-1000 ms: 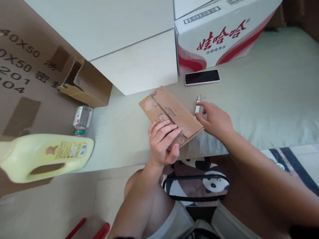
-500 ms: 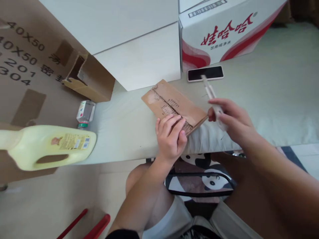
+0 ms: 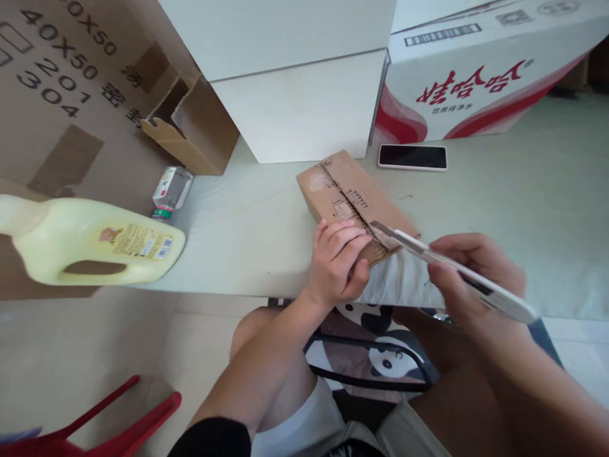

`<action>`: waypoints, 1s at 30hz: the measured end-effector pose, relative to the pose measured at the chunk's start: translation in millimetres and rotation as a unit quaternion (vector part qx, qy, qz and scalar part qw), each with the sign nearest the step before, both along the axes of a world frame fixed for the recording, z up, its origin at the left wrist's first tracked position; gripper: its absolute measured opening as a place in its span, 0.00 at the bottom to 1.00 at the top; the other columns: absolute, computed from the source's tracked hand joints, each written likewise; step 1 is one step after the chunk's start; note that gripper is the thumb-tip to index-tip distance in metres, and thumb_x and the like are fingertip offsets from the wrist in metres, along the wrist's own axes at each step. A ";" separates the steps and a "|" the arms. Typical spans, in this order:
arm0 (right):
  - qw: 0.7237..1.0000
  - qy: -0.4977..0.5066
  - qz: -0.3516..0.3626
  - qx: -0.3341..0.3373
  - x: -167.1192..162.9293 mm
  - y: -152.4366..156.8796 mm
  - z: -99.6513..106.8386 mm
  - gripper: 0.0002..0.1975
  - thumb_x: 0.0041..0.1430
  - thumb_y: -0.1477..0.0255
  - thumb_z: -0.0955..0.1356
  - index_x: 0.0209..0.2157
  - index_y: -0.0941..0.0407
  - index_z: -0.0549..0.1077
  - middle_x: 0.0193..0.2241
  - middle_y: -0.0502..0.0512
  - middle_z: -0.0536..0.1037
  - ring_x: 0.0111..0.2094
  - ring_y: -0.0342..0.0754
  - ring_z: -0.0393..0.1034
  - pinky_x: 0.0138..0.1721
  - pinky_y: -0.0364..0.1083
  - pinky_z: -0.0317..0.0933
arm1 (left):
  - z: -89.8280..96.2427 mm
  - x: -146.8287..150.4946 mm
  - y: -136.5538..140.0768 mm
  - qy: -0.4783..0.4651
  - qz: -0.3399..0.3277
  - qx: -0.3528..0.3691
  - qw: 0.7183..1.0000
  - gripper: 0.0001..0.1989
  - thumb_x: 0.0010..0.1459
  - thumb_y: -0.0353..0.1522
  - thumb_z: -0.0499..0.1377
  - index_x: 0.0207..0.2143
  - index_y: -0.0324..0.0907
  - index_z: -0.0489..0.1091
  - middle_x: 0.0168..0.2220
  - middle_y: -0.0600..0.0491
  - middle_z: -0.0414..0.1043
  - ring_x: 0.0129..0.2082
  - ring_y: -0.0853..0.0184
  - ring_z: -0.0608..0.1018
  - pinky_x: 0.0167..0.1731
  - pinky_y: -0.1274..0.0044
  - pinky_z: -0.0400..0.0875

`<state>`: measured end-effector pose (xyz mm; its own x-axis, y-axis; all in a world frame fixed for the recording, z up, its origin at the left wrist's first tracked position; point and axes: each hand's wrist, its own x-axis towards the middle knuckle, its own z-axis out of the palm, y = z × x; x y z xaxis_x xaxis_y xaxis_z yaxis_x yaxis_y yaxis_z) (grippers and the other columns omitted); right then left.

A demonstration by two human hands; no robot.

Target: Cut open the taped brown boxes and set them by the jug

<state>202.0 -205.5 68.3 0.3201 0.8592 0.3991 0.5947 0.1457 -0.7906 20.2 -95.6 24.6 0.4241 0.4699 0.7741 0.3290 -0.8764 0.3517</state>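
A small brown cardboard box (image 3: 349, 190), its top seam dark and scuffed, lies at an angle on the pale green cloth. My left hand (image 3: 339, 260) grips its near left side, fingers over the top face and thumb by the front edge. In my right hand (image 3: 476, 273) is a white utility knife (image 3: 490, 293), held between thumb and fingers. Its blade is out and points left, with the tip at the seam just right of my left fingertips. I cannot tell whether the tip cuts in or only rests there.
A phone (image 3: 413, 157) lies behind the box, before white cartons (image 3: 304, 108) and a red-and-white carton (image 3: 457, 95). Leftward are a yellow jug (image 3: 95, 244), a clear bottle (image 3: 172, 190), an open cardboard box (image 3: 202, 127) and a large carton (image 3: 61, 152). Red bars (image 3: 143, 425) show low left.
My right hand has turned the knife from pointing up near the phone to pointing left, its tip now at the box's seam. My left hand stays on the box. The view has shifted.
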 end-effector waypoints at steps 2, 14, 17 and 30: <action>0.999 -0.053 -0.001 0.006 -2.3 1.1 8.5 0.02 0.62 0.69 0.70 0.37 0.50 0.73 0.17 0.42 0.72 0.14 0.41 0.64 0.16 0.41 0.56 | -0.4 0.4 0.3 -0.001 -0.004 -0.002 1.000 0.15 0.65 0.33 0.52 0.48 0.42 0.75 0.45 0.48 0.80 0.54 0.60 0.79 0.71 0.64 0.53; 0.977 -0.172 0.059 0.111 -10.3 -0.7 7.2 0.09 0.59 0.78 0.70 0.38 0.49 0.72 0.20 0.44 0.73 0.18 0.42 0.66 0.20 0.44 0.60 | -1.6 2.9 1.1 0.011 0.036 0.030 0.999 0.14 0.65 0.34 0.51 0.44 0.44 0.75 0.41 0.49 0.82 0.51 0.61 0.79 0.67 0.64 0.59; 0.965 -0.210 0.084 0.134 -11.8 0.0 3.7 0.12 0.57 0.80 0.72 0.39 0.50 0.72 0.21 0.45 0.71 0.19 0.42 0.63 0.22 0.44 0.60 | -3.0 2.1 1.3 0.007 0.028 0.027 0.999 0.14 0.64 0.34 0.51 0.44 0.43 0.75 0.42 0.48 0.82 0.52 0.61 0.79 0.68 0.64 0.57; 0.961 -0.235 0.097 0.112 -19.6 -0.2 7.4 0.14 0.60 0.81 0.70 0.43 0.49 0.74 0.22 0.46 0.72 0.20 0.43 0.63 0.23 0.44 0.59 | -5.3 1.6 0.2 0.026 0.036 0.004 0.999 0.16 0.62 0.36 0.50 0.44 0.46 0.76 0.41 0.50 0.81 0.51 0.59 0.79 0.68 0.64 0.56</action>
